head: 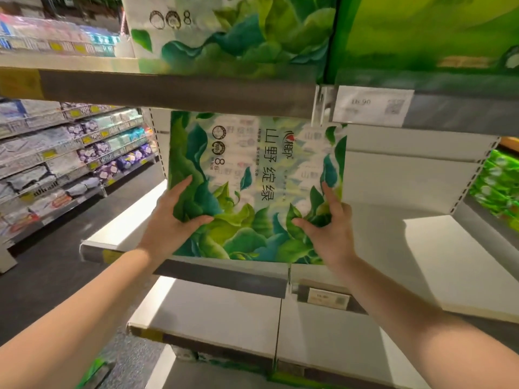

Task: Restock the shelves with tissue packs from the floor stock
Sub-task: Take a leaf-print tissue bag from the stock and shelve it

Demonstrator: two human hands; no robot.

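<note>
A large tissue pack [252, 175] with a green leaf print stands upright on the middle white shelf [438, 265], at its left end. My left hand [171, 217] grips its lower left corner, fingers along the side and thumb on the front. My right hand [328, 220] holds the lower right corner the same way. A matching leaf-print pack [233, 32] stands on the shelf above.
A price tag [370, 103] hangs on the upper shelf's rail. Bright green packs [497, 186] fill the bay at the far right. Two white lower shelves [213, 313] jut out below. Across the dark aisle floor [56, 276], racks of other packs [70, 153] line the left.
</note>
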